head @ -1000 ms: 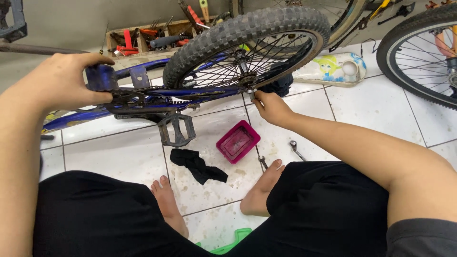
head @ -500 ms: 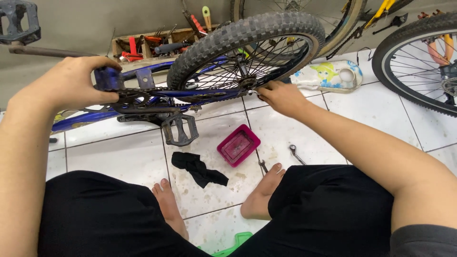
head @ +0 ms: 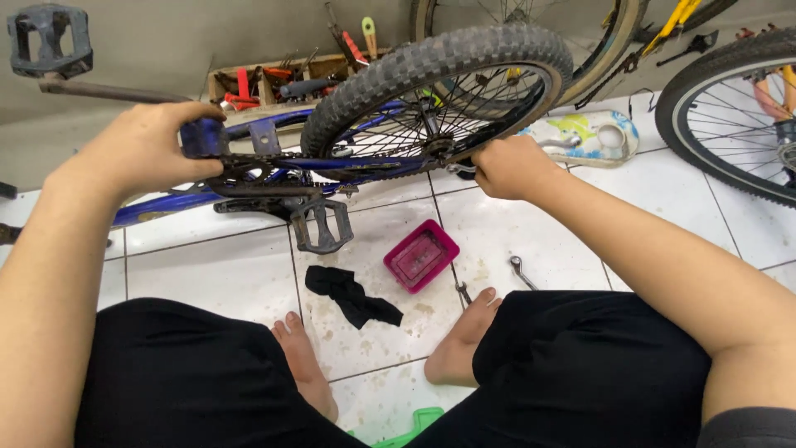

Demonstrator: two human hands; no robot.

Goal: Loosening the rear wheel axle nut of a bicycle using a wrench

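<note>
A blue bicycle frame [head: 166,207] lies on the tiled floor with its knobby rear wheel [head: 431,62] raised in front of me. My left hand [head: 145,149] is wrapped around the frame by the crank, just above the chainring and a black pedal [head: 319,224]. The other pedal [head: 50,37] sticks up at the top left. My right hand [head: 510,166] is a closed fist at the wheel hub. A short silver tool end pokes out of it toward the axle. The fist hides the rest of the tool.
On the tiles between my bare feet lie a pink tray [head: 420,255], a black rag [head: 352,294] and a loose wrench [head: 522,272]. A wooden box of tools [head: 274,79] stands behind the wheel. Another bicycle wheel [head: 705,124] stands at the right, with a white patterned plastic part [head: 589,137] beside it.
My right hand has shifted slightly up and right at the hub and closed into a tighter fist. My left hand has stayed on the frame. The view has tilted down a little.
</note>
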